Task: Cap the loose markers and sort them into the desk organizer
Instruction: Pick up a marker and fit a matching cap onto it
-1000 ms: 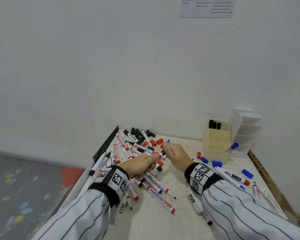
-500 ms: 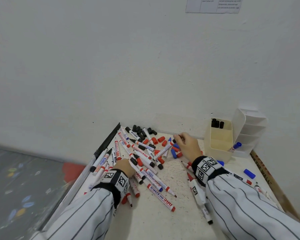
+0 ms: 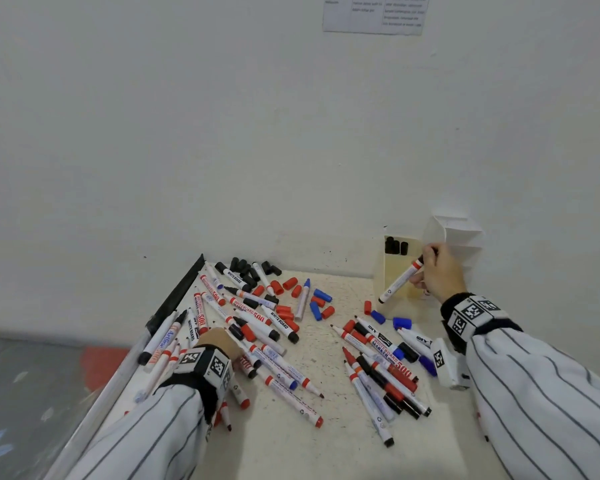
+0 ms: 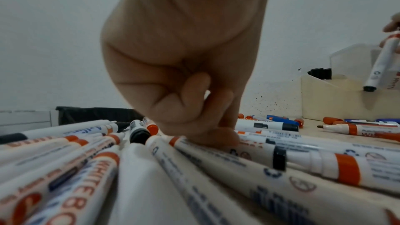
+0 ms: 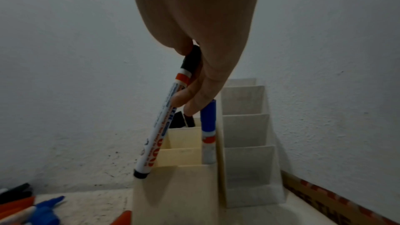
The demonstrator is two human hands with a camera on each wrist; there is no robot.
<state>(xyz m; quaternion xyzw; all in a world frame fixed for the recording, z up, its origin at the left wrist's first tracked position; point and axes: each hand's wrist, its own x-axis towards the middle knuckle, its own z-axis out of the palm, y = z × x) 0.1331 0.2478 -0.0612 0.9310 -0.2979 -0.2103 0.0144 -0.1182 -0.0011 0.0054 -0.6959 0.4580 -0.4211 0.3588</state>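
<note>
My right hand (image 3: 426, 263) pinches a white marker (image 3: 400, 280) by its black cap, with the barrel slanting down-left in front of the cream organizer (image 3: 383, 268). In the right wrist view the marker (image 5: 160, 122) hangs with its lower end at the organizer's front left corner (image 5: 173, 186). A blue-capped marker (image 5: 207, 126) stands inside, and black caps (image 5: 181, 121) show in the rear compartment. My left hand (image 3: 219, 341) lies on the left marker pile (image 3: 253, 317). Its curled fingertips (image 4: 216, 136) touch a white barrel; the grip itself is hidden.
Loose red caps (image 3: 284, 284), blue caps (image 3: 321, 296) and black caps (image 3: 246, 268) lie near the wall. A second marker pile (image 3: 378, 368) lies at centre right. A white tiered rack (image 3: 461, 233) adjoins the organizer. A black bar (image 3: 177, 296) edges the table's left side.
My right hand has gone from the caps at the table's middle up and right to the organizer, carrying the black-capped marker. The left hand has stayed on the left pile.
</note>
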